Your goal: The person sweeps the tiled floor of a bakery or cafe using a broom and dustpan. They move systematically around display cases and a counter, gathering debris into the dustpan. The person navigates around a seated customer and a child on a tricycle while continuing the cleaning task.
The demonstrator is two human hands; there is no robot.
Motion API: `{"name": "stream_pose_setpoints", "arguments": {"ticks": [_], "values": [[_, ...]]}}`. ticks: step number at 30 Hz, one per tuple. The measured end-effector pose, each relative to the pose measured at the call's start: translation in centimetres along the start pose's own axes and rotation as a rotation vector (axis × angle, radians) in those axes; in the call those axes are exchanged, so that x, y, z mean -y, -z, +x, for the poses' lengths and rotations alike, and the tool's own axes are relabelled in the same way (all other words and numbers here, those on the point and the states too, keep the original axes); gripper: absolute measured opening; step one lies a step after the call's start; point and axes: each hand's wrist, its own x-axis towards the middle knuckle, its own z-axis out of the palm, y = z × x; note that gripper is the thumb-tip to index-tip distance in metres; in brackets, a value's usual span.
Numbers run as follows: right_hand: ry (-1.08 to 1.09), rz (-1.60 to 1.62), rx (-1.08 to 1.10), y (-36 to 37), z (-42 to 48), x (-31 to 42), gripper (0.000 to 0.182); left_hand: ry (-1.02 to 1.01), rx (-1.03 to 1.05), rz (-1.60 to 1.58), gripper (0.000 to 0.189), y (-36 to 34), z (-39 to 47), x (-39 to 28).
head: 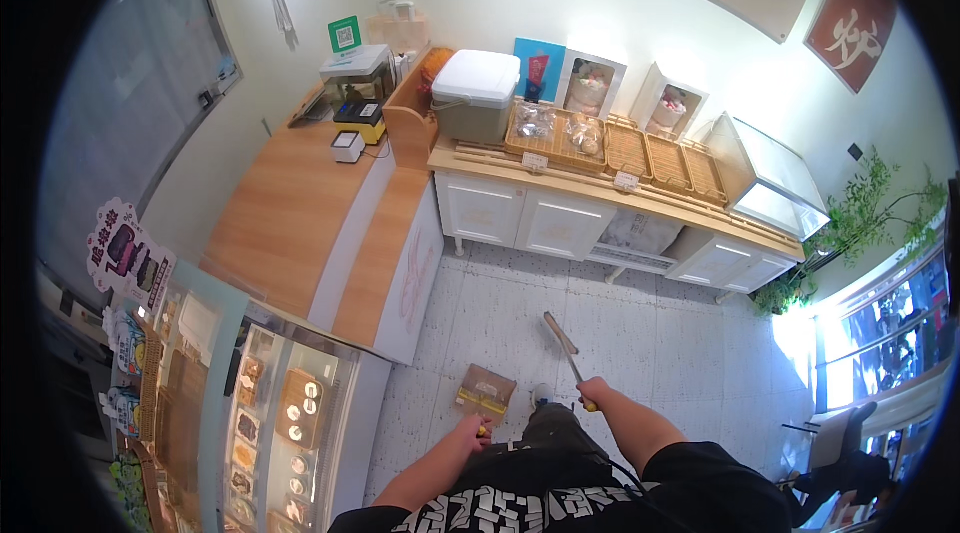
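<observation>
In my right hand (593,392) is the yellow-ended handle of a broom (565,345). Its thin shaft runs away from me, and the narrow brown head is low over the floor or on it; I cannot tell which. My left hand (475,431) is closed around a yellow grip. Just beyond that hand a brown dustpan (486,388) with a yellow band is at floor level, with something pale in it that is too small to make out. One of my shoes (541,396) shows between the dustpan and the broom.
A glass pastry case (352,383) and a wooden counter (292,188) stand at my left. Ahead, a white cabinet (562,222) on short legs carries wicker trays (628,150), a lidded bin (476,94) and a clear display box (776,173). A chair (836,439) and a leafy plant (840,233) are right.
</observation>
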Motion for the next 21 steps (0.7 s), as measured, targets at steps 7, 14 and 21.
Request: {"name": "stream_pose_setpoints", "arguments": {"ticks": [7, 14, 21], "values": [[0.151, -0.305, 0.124, 4.5, 14.7, 3.2, 0.025, -0.041, 0.013, -0.006, 0.028, -4.6, 0.8, -1.9], [-0.123, -0.302, 0.334, 1.2, 10.5, 13.1, 0.022, -0.018, -0.102, -0.096, 0.029, -8.1, 1.3, -3.6], [-0.206, -0.114, 0.430, 0.1, 4.6, 12.7, 0.024, 0.001, -0.163, -0.076, 0.029, -9.4, 1.6, -4.5]]}}
